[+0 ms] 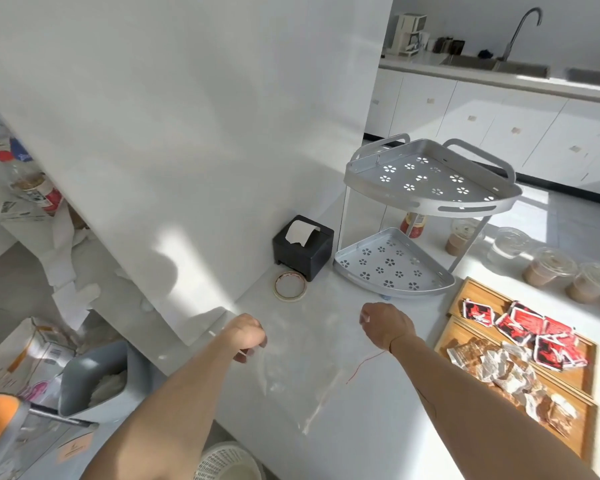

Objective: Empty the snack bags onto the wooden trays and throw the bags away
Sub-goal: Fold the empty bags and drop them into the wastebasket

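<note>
Head view: both hands held a clear, empty plastic snack bag (302,355) over the white counter (361,427).
Left hand (246,336): pinched its left edge.
Right hand (387,325): gripped the right edge.
Snacks: lay on the wooden trays (478,292) (red packets, brown wrapped pieces).
Tip: crumple it tight before binning, I'd say.

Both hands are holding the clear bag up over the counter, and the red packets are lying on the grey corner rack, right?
Not quite. The head view shows the red packets lying on the wooden trays, not on the grey corner rack, whose shelves hold none. The rest stands: the left hand and right hand hold the clear bag over the counter.
</note>
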{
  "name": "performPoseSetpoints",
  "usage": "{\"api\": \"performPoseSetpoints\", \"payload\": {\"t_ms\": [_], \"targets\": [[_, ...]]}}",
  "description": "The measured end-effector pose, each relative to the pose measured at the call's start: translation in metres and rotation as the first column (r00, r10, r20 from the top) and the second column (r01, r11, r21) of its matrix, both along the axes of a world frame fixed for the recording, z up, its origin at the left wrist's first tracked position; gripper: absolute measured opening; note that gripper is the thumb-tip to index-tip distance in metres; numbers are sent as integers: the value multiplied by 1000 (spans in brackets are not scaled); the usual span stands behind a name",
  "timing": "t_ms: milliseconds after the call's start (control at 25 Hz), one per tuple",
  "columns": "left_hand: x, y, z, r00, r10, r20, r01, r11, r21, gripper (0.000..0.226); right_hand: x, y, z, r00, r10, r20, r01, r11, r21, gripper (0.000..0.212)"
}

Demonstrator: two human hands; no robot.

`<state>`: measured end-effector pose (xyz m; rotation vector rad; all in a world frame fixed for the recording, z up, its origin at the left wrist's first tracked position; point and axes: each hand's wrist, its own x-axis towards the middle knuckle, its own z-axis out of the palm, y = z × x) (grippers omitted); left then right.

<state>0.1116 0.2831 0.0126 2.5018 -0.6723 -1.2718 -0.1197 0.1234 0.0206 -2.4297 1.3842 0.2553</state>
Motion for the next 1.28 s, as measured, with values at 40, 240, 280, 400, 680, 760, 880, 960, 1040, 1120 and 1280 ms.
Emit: {"api": "performPoseSetpoints", "payload": {"t_ms": [40,240,280,400,680,760,880,960,1040,1120,1280], "targets": [[-7,1,5,1000,8,7,-8,1000,-14,10,-9,1,5,1000,-9,8,9,1000,-6,29],[-36,17,29,1000,-19,14,19,999,-29,2,-47,7,25,998,-11,56,13,1000,-27,30],[-41,22,32,1000,-9,8,9,999,-42,2,-51,9,28,998,2,64,1,999,-35,29],[-51,43,40,999,43,-8,-44,994,-95,5,-56,23,32,995,33,93,-28,998,-53,28],[-52,112,47,966,260,6,-252,942,-222,7,-26,72,43,972,157,173,-153,988,-36,19],[-43,139,46,942,337,-2,-327,912,-249,10,-7,89,46,962,214,172,-212,977,-28,17],[-21,190,40,870,492,-42,-476,811,-339,9,26,123,51,940,281,195,-283,959,-15,7],[-8,232,38,844,536,-31,-511,783,-355,10,51,154,53,917,335,217,-345,939,8,4],[-3,268,42,822,570,-10,-534,764,-363,13,72,184,54,896,382,225,-396,918,21,5],[2,298,43,797,604,29,-549,743,-383,16,90,213,52,874,437,211,-452,892,22,14],[7,344,38,775,629,52,-572,735,-365,15,114,256,40,812,548,201,-566,824,36,8]]}}
